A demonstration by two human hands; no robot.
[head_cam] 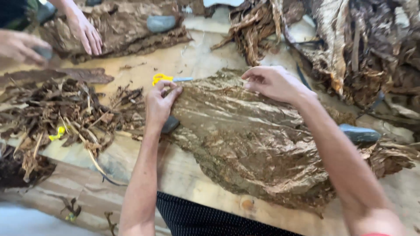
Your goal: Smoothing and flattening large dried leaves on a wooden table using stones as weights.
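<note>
Currently both hands, left hand and right hand, pinch the top edge of a brown tobacco leaf stack on the wooden desk, yellow-handled scissors just beyond.

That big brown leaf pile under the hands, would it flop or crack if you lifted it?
The stacked brown leaves look thin and wrinkled, so they would probably droop. Their ragged edges suggest they crumble easily. The left hand and right hand pinch the top edge.

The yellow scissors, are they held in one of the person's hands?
No, the yellow scissors lie on the wooden table just beyond the left hand, which grips the leaf stack.
</note>
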